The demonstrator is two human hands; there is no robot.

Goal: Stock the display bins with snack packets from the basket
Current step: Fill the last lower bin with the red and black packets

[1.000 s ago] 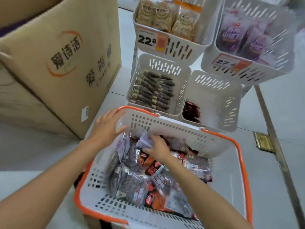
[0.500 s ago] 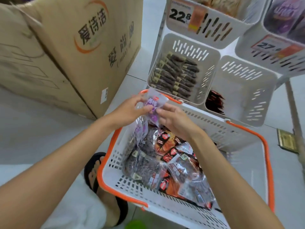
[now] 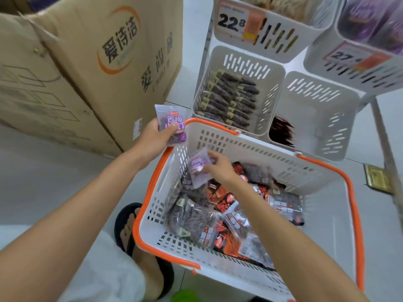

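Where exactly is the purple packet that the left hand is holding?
In the head view, the purple packet sits left of centre, gripped by the left hand at the far left corner of the basket, in front of the cardboard box.

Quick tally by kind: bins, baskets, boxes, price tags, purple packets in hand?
Bins: 4
Basket: 1
Box: 1
Price tags: 2
Purple packets: 2, one in the left hand, one in the right hand
Total: 10
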